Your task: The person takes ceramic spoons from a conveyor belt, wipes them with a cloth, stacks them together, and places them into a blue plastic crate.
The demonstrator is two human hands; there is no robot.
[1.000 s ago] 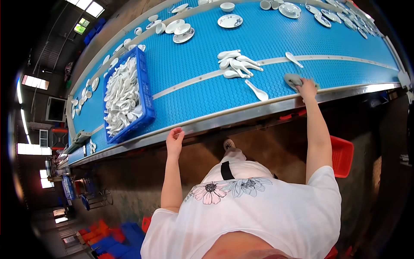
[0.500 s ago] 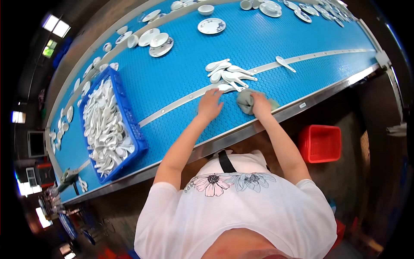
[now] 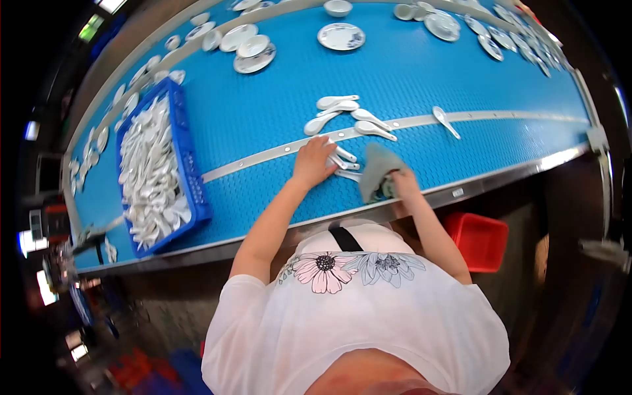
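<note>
My left hand [image 3: 313, 163] is at the near side of the spoon pile, its fingers curled over several white ceramic soup spoons [image 3: 347, 164]; their handles stick out to the right and their bowls are mostly hidden. Gripped in my right hand [image 3: 406, 184] is a grey-green cloth [image 3: 380, 166], slightly blurred, hanging open near the table's front edge. Just beyond my hands, more white spoons [image 3: 375, 130] lie loosely on the blue surface, some across a metal strip. A single spoon [image 3: 446, 122] lies apart to the right.
A blue basket [image 3: 191, 172] heaped with white spoons stands at the left. Plates [image 3: 341, 37] and bowls [image 3: 338, 8] lie along the far side of the blue table [image 3: 276, 105], with stacked dishes at the far right. A red bin [image 3: 477, 243] sits below the front edge.
My left hand has closed over some spoons and drawn them nearer, spreading the pile. The cloth has opened out from a bunch in my right hand. The camera view has shifted.
</note>
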